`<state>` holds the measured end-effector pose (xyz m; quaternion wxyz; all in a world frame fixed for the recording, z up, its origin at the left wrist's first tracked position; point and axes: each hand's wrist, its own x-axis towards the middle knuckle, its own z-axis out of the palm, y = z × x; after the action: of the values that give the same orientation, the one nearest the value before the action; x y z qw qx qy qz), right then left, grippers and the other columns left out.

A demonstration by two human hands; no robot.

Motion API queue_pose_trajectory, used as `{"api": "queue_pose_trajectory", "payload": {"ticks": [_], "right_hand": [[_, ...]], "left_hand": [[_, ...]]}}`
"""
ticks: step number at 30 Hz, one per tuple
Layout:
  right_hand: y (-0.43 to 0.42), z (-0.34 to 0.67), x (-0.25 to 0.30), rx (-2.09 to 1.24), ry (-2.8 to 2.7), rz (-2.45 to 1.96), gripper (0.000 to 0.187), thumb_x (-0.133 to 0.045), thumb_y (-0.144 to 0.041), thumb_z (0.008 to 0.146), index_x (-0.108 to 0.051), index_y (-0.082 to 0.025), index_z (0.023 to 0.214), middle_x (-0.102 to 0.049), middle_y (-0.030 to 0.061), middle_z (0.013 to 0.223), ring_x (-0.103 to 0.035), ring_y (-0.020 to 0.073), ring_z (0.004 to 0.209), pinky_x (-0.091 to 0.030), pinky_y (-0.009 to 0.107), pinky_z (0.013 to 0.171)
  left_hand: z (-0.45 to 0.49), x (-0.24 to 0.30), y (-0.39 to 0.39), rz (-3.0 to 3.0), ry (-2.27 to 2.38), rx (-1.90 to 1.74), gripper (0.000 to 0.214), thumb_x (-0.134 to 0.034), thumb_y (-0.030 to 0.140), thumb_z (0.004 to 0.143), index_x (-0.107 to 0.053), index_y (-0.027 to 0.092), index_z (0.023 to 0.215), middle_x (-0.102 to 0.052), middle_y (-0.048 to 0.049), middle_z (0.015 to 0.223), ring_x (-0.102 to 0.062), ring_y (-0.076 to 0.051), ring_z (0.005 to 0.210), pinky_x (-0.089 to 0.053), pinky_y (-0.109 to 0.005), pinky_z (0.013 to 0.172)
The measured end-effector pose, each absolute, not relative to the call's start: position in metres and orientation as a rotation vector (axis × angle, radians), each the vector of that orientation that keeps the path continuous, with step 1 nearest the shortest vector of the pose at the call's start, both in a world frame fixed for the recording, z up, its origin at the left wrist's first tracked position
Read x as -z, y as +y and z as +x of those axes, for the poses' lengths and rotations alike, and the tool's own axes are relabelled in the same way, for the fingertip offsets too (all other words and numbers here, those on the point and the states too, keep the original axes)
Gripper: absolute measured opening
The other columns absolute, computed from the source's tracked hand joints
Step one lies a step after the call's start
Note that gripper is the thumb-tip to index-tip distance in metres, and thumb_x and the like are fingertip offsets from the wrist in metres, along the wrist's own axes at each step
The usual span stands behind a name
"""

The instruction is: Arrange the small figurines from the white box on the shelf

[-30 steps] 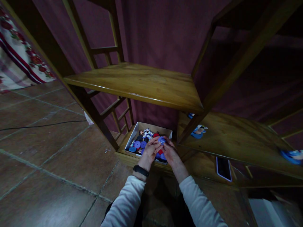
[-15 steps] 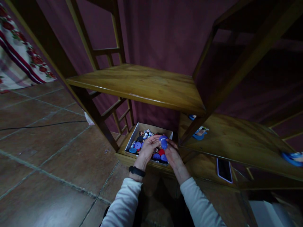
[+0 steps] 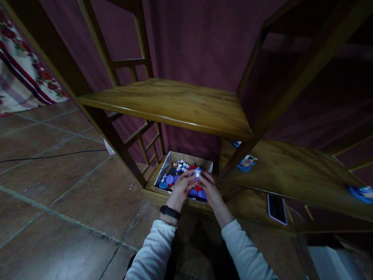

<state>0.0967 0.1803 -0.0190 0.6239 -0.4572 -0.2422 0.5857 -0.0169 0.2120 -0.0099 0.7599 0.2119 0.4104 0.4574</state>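
The left hand [image 3: 183,184] and right hand [image 3: 211,187] are partly curled, fingertips meeting around a small purple-and-white figure [image 3: 197,173], gripped from both sides. It is held upright, probably so both hands can steady or turn it, just above the box [image 3: 201,159]. The box sits under the shelf [image 3: 169,102], its low walls keeping loose figures and discs [image 3: 169,178] together, seemingly within easy reach.
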Motion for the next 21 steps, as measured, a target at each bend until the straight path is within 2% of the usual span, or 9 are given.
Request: {"api": "queue_pose_trajectory", "payload": {"ticks": [4,10,21], "right_hand": [[0.181,0.097,0.024,-1.372,-0.494,-1.108,0.036,-0.075,-0.031,0.062,-0.064,-0.021,0.094,-0.069,0.0027,0.092,-0.065,0.0147,0.076,-0.052,0.025,0.068],[0.183,0.099,0.030,-1.362,-0.522,-1.101,0.031,-0.074,-0.031,0.063,-0.065,-0.022,0.091,-0.068,0.0022,0.093,-0.064,0.0142,0.080,-0.052,0.025,0.070],[0.185,0.100,0.035,-1.390,-0.500,-1.103,0.028,-0.075,-0.030,0.060,-0.064,-0.021,0.085,-0.068,0.0007,0.087,-0.063,0.0141,0.079,-0.050,0.023,0.066]], "left_hand": [[-0.015,0.013,0.212,0.397,0.952,-0.975,0.025,-0.064,0.002,0.067,-0.062,0.014,0.090,-0.066,-0.0029,0.070,-0.062,-0.009,0.056,-0.053,-0.021,0.059],[-0.012,0.009,0.209,0.492,0.972,-1.028,0.024,-0.065,0.004,0.066,-0.062,0.014,0.088,-0.068,-0.0034,0.077,-0.063,-0.009,0.060,-0.053,-0.020,0.060],[-0.012,0.012,0.212,0.399,1.003,-0.982,0.025,-0.065,0.001,0.066,-0.058,0.014,0.087,-0.065,-0.0018,0.068,-0.062,-0.009,0.055,-0.054,-0.023,0.059]]}}
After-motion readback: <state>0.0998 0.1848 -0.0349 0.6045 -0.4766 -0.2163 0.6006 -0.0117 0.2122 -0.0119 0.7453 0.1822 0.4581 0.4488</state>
